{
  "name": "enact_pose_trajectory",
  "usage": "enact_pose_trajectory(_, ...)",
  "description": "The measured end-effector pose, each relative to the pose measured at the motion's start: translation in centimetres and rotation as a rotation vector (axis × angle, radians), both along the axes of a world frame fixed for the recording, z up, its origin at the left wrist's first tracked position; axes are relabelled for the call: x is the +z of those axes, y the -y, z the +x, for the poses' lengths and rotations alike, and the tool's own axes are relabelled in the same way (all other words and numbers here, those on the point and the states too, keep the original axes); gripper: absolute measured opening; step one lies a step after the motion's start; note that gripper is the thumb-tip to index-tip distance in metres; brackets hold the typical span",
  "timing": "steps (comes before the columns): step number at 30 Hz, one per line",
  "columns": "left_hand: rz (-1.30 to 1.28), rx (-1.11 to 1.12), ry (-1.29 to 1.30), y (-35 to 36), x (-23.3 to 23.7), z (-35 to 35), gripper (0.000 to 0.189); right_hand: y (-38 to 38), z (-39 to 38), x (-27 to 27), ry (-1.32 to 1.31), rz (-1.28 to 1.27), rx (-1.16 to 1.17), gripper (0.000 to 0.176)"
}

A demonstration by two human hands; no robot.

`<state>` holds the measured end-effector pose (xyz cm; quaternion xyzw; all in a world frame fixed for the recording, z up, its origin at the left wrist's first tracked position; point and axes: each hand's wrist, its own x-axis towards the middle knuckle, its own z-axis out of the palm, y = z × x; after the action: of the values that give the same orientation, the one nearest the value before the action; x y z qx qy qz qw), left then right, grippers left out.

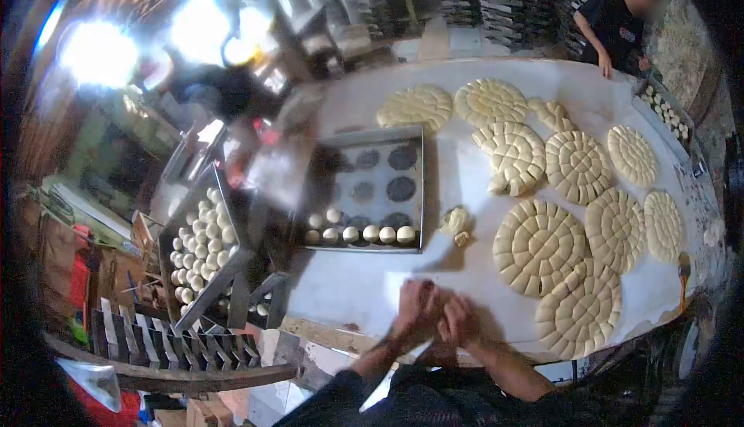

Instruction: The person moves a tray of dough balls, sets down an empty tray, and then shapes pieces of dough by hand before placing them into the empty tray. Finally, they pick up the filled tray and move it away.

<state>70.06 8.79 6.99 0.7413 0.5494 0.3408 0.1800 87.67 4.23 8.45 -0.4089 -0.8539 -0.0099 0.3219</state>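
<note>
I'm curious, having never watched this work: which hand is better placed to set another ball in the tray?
Probably the left hand: it is nearer the tray, whose pale balls lie ahead and to its left. The right hand is farther over.

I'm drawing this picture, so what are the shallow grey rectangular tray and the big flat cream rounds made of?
The shallow grey rectangular tray looks like dull metal, judging by its thin, straight walls, though any coating is unclear. The big flat cream rounds seem to be matte, soft dough: their plump sections bulge between creases.
</note>
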Motion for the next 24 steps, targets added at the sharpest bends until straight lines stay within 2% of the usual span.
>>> enact_pose_trajectory(1, 0.024, -0.087, -0.1, 3.1, -3.9, -1.1, 0.026, 1.6, 0.6, 0.4, 0.099, 0.156, 0.18, 0.017)
enact_pose_trajectory(3, 0.048, -0.316, -0.201, 5.3, -2.9, -2.7, 0.024, 3.0, 4.0, -0.7, 0.148, 0.088, 0.303, 0.016)
enact_pose_trajectory(4, 0.048, -0.458, -0.201, 5.5, 2.1, -3.9, 0.024, 2.9, 6.0, -0.6, 0.25, -0.018, 0.29, 0.015)
enact_pose_trajectory(5, 0.157, -0.414, -0.238, 4.4, 0.0, -5.8, 0.025, 1.3, 6.4, -0.4, 0.193, -0.034, 0.205, 0.015)
enact_pose_trajectory(7, -0.092, -0.191, -0.525, -0.5, -3.9, -8.1, 0.023, -2.0, 7.1, 0.0, 0.069, -0.072, 0.042, 0.014)
enact_pose_trajectory(8, 0.089, -0.107, -0.491, -2.8, -0.7, -6.4, 0.022, -3.2, 5.8, 0.2, 0.044, -0.102, -0.026, 0.014)
enact_pose_trajectory(10, 0.098, 0.037, -0.258, -5.2, 1.0, -1.6, 0.018, -5.0, 3.2, -0.1, -0.001, -0.147, -0.135, 0.017)
enact_pose_trajectory(11, 0.028, 0.026, -0.12, -5.7, 1.6, 0.1, 0.016, -4.5, 1.6, -1.2, -0.008, -0.16, -0.137, 0.019)
enact_pose_trajectory(14, 0.1, -0.003, -0.193, -3.4, -5.6, 0.0, 0.025, -1.9, 0.3, -3.2, 0.021, -0.154, -0.037, 0.024)
enact_pose_trajectory(15, 0.098, -0.004, -0.185, -2.0, -4.9, -0.6, 0.025, -1.2, 0.9, -3.4, 0.024, -0.153, -0.004, 0.024)
enact_pose_trajectory(16, 0.16, -0.214, -0.202, -0.4, -2.7, -2.2, 0.027, -0.5, 3.1, -2.4, 0.161, -0.127, 0.163, 0.024)
enact_pose_trajectory(18, 0.231, -0.413, -0.345, 0.2, -2.9, -7.2, 0.031, -1.1, 5.6, -3.3, 0.152, -0.217, 0.161, 0.023)
enact_pose_trajectory(19, 0.178, -0.418, -0.357, -1.0, -2.3, -8.9, 0.031, -1.8, 6.7, -2.2, 0.147, -0.261, 0.158, 0.022)
enact_pose_trajectory(20, 0.125, -0.423, -0.368, -2.7, -2.3, -10.0, 0.032, -3.2, 7.1, -1.3, 0.159, -0.345, -0.023, 0.021)
enact_pose_trajectory(22, 0.255, -0.216, -0.277, -7.5, -2.0, -8.6, 0.03, -7.2, 3.9, 0.5, 0.027, -0.222, -0.232, 0.019)
enact_pose_trajectory(23, 0.206, -0.21, -0.226, -8.0, -1.9, -6.7, 0.03, -7.7, 2.1, -0.4, -0.031, -0.152, -0.326, 0.017)
enact_pose_trajectory(24, 0.157, -0.202, -0.176, -8.2, -1.3, -4.6, 0.031, -7.5, 0.5, -1.0, -0.074, -0.217, -0.37, 0.018)
